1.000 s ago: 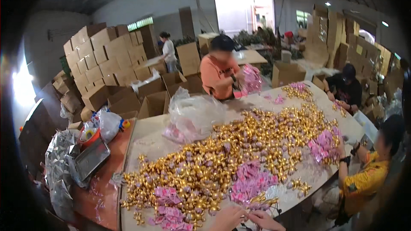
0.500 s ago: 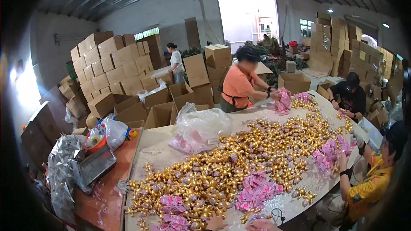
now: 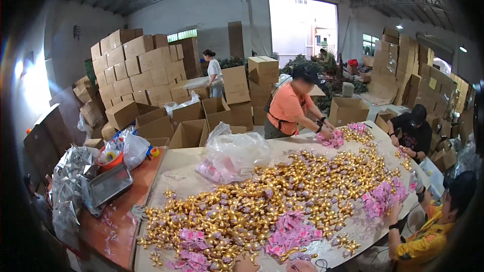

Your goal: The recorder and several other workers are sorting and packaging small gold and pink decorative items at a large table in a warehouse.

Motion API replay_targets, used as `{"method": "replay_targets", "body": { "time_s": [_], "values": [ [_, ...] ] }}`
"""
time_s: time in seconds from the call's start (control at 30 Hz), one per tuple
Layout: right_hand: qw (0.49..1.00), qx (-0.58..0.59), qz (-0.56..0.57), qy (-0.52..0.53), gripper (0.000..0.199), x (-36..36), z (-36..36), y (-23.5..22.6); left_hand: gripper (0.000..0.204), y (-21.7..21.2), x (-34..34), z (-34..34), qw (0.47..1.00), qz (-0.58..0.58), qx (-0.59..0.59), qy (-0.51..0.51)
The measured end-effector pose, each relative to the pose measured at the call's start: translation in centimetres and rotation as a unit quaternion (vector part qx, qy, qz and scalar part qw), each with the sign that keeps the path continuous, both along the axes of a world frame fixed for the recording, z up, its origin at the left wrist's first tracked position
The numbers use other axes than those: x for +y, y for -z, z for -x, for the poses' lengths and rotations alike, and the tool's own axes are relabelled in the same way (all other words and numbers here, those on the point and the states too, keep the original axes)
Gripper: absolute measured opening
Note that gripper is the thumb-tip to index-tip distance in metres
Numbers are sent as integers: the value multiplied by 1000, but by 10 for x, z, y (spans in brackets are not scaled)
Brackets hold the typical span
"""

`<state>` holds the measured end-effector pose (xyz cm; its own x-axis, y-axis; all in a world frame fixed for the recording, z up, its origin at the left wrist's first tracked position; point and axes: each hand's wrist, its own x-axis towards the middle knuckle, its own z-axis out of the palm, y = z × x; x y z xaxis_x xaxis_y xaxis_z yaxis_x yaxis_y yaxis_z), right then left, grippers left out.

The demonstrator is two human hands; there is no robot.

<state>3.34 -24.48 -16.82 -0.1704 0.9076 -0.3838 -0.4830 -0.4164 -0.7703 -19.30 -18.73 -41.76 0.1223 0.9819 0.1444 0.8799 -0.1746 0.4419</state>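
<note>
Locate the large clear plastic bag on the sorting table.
In the head view, the clear plastic bag sits at the table's far left end, beside the heap of gold-wrapped pieces and before open cardboard boxes.

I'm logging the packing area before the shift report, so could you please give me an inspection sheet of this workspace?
Surface: long pale table, mostly covered.
Job's things: a broad heap of gold-wrapped pieces; piles of small pink packets nearest the hands.
Clutter: clear plastic bag on the table; metal tray and silver bags on the red side table.
Hands: left hand and right hand barely show at the lower edge by the packets; grasp not clear.
Cables: a dark cord near the right hand.
Surroundings: stacked cardboard boxes; other people work around the table.
</note>
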Motion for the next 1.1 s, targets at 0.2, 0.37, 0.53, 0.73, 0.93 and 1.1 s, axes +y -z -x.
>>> {"method": "replay_targets", "body": {
  "time_s": [0.2, 0.37, 0.53, 0.73, 0.93, 1.1],
  "values": [
    [989, -70, -91, -91, 39, 13, -24, -52, 30, -46, 7, 15, 975, 182, -125, 13],
    [992, 21, -49, -115, 33, 38, -43, -93, 61, -182, 43, -5, 760, 307, -553, -147],
    [966, -85, -232, -76, 23, 86, -38, -142, 36, -357, 83, -19, 744, 183, -642, -32],
    [941, -114, -317, -9, 21, 96, -35, -192, 28, -457, 85, -39, 735, 31, -638, 228],
    [820, -87, -505, 256, 29, 96, -71, -234, 28, -536, 54, -42, 665, -312, -661, 154],
    [809, -81, -520, 262, 11, 87, -81, -259, 53, -509, 42, -12, 674, -488, -555, -9]
  ]
}}
